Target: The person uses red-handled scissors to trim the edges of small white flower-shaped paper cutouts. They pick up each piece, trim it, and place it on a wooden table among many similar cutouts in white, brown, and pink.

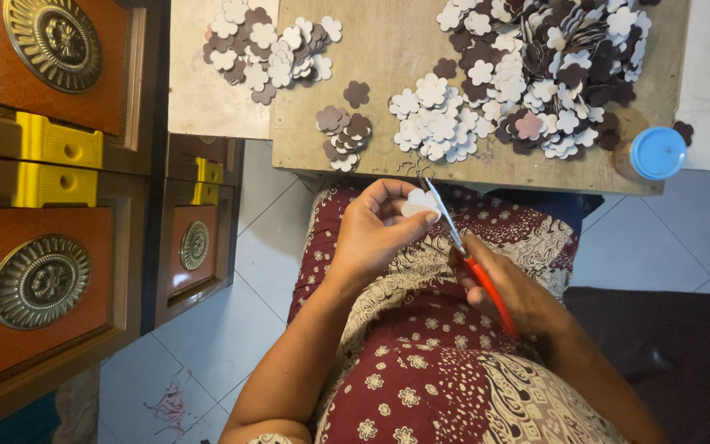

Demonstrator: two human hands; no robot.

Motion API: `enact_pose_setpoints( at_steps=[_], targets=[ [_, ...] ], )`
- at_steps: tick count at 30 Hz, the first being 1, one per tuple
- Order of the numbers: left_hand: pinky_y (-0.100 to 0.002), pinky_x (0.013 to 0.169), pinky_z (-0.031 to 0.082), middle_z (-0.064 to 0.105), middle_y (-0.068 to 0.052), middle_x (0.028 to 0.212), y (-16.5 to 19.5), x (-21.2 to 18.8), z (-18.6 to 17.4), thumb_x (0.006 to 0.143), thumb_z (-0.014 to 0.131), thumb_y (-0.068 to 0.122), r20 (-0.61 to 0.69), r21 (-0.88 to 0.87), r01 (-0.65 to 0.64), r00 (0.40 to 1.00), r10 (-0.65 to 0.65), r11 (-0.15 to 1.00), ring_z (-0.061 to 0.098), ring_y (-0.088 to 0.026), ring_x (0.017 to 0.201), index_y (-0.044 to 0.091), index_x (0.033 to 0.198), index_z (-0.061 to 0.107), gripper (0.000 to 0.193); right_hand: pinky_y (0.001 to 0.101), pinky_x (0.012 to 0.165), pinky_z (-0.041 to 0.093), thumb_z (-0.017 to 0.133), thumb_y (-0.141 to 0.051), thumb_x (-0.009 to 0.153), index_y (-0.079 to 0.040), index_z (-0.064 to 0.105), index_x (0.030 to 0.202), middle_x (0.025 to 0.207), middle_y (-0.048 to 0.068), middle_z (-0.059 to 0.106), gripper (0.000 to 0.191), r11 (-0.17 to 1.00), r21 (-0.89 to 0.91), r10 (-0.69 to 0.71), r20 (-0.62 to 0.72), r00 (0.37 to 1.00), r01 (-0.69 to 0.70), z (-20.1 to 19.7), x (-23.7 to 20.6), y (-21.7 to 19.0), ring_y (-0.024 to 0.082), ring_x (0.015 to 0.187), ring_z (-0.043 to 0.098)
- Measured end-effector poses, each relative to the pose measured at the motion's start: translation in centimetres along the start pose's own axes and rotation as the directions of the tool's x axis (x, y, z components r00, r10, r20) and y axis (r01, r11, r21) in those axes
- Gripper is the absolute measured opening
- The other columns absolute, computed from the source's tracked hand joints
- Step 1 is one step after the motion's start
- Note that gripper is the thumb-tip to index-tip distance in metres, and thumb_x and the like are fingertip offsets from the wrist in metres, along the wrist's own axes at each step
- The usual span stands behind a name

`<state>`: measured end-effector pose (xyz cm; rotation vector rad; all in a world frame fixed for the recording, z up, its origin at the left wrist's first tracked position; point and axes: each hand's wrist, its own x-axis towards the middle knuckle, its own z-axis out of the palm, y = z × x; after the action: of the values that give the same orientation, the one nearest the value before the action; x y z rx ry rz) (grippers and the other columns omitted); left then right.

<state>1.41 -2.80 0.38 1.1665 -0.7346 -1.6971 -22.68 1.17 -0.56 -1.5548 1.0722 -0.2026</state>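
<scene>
**Scissors close to my fingertips**

Both hands work above my lap: left hand [375, 234] pinches a white foam flower [419, 203], right hand [507, 284] grips red-handled scissors [463, 247]. Blades touching the flower could nick my fingers or cut a petal. Flower piles [486, 74] crowd the tabletop [388, 49] near its front edge.

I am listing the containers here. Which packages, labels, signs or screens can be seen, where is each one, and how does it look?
Bottle: at the right edge of the wooden board, lying on its side; round light-blue cap, brownish body, and no label can be made out.
Labels, signs, screens: none in view.
</scene>
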Motion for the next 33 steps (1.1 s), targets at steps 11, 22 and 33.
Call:
enact_pose_setpoints(
  at_steps=[11,22,33],
  targets=[
    [-0.020,0.069,0.057,0.072,-0.007,0.093,0.27,0.15,0.21,0.082,0.082,0.003,-0.007,0.011,0.009,1.000,-0.009,1.000,0.069,-0.007,0.080,-0.003,0.114,0.063,0.037,0.0378,0.059,0.048,0.031,-0.097,0.075,-0.002,0.046,0.128,0.085,0.005,0.048,0.111,0.999,0.002,-0.047,0.005,0.999,0.047,-0.35,0.03,-0.92,0.017,0.073,0.048],
    [-0.020,0.070,0.057,0.073,-0.008,0.095,0.00,0.20,-0.11,0.083,0.082,0.003,-0.008,0.066,0.005,1.000,-0.004,0.998,0.070,-0.008,0.082,-0.003,0.114,0.064,0.037,0.0359,0.057,0.048,0.031,-0.099,0.074,-0.006,0.049,0.115,0.079,0.003,0.050,0.103,0.999,0.014,-0.038,-0.009,0.999,0.038,-0.19,-0.02,-0.28,0.016,0.067,0.051],
    [-0.021,0.075,0.060,0.075,-0.011,0.100,-0.11,0.52,-0.55,0.085,0.080,0.002,0.021,0.003,-0.016,1.000,0.016,1.000,0.073,-0.010,0.087,-0.003,0.116,0.062,0.037,0.0358,0.053,0.047,0.032,-0.101,0.071,-0.009,0.051,0.103,0.073,0.001,0.051,0.099,0.999,0.040,-0.032,-0.024,0.999,0.033,-0.20,-0.21,-0.54,0.015,0.062,0.050]
  ],
)
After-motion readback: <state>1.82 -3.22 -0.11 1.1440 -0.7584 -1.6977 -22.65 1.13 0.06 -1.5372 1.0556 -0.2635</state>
